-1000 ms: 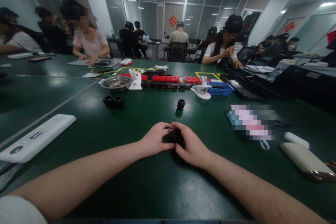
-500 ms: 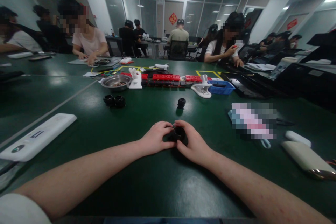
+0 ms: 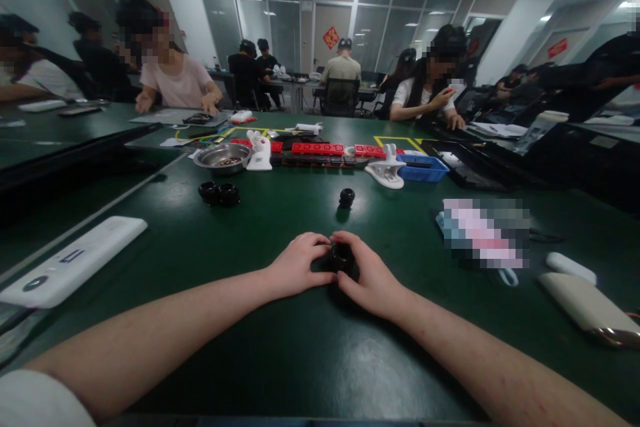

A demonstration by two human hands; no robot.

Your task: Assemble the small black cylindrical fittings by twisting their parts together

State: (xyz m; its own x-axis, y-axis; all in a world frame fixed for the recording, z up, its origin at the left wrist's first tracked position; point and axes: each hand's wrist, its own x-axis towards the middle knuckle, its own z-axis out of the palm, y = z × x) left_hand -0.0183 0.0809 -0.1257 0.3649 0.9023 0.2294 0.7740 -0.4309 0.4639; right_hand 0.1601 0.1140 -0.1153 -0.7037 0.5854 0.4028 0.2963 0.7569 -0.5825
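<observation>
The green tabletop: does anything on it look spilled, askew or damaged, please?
Nothing stands out: the metal bowl sits upright, and no spill shows around the black part between the left hand and right hand.

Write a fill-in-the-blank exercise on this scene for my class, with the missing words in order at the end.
1. The left hand and the right hand are around a small piece whose colour is ____.
2. To the left of the lone black piece, ____ black pieces sit close together.
3. The metal bowl stands just to the ____ of the upright white clip.
4. The plastic tray is coloured ____.

Missing words: black; two; left; blue.
</observation>
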